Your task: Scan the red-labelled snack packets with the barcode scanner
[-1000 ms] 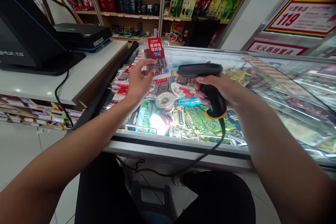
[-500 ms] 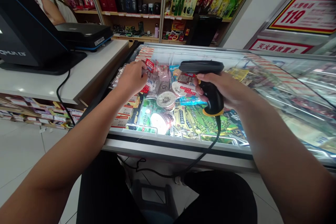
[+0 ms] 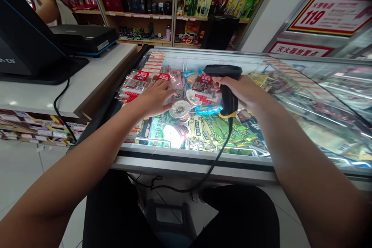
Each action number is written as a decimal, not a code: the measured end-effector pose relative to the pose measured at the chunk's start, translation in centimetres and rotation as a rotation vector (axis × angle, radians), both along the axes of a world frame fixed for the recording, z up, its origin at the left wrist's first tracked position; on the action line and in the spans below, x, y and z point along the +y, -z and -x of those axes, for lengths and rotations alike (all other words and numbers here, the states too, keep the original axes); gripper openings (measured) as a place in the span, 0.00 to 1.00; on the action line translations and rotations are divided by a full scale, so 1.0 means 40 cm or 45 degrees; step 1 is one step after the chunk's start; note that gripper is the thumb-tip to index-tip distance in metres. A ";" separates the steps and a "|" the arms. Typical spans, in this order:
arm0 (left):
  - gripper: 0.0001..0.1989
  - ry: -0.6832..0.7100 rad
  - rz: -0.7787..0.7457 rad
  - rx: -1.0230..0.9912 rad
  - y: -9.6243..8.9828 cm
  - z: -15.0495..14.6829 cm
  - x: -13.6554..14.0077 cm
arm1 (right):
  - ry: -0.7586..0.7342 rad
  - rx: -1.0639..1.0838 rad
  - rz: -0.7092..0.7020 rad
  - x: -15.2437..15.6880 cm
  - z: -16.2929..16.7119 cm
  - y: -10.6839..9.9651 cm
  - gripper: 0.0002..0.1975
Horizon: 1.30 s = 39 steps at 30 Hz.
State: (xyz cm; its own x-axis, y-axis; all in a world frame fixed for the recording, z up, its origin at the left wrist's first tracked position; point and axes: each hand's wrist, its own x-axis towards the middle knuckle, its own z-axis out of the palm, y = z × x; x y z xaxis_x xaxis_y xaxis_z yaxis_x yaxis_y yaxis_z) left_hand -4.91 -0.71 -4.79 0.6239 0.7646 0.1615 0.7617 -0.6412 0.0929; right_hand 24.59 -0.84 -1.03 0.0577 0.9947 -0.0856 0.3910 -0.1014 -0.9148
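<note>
My right hand (image 3: 245,92) is wrapped around the handle of a black barcode scanner (image 3: 229,99) with a yellow-edged base. Its fingertips are at the right edge of a clear-wrapped package (image 3: 202,85) with a red label; whether they grip it I cannot tell. My left hand (image 3: 157,99) lies palm down with its fingers spread over a similar package (image 3: 164,77), partly hiding it. Left of it another red-labelled package (image 3: 139,81) lies on the glass. White-lidded tubs (image 3: 179,109) and green bags (image 3: 229,131) show below in the freezer (image 3: 203,159).
A white counter (image 3: 101,71) on the left carries a black monitor stand (image 3: 26,46) and a flat black device (image 3: 84,37). A person (image 3: 54,6) is behind it. The scanner's cable (image 3: 215,162) hangs over the freezer's front edge. A grey stool (image 3: 171,217) is between my legs.
My left hand has shifted right and its fingers have spread from a curled grip. The red-labelled packages at the left now show more fully. The scanner stays above the right package.
</note>
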 end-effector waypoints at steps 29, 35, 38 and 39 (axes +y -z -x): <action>0.19 -0.019 0.293 -0.695 0.084 -0.182 -0.045 | -0.078 0.237 0.148 0.028 -0.028 0.013 0.17; 0.35 -0.279 0.819 -1.212 0.058 -0.190 -0.049 | -0.283 0.499 0.120 -0.004 -0.040 -0.022 0.16; 0.27 -0.347 0.980 -1.453 0.054 -0.192 -0.048 | -0.385 0.590 0.091 -0.021 -0.036 -0.034 0.13; 0.23 -0.345 0.982 -1.545 0.058 -0.191 -0.044 | -0.401 0.620 0.061 -0.026 -0.033 -0.036 0.13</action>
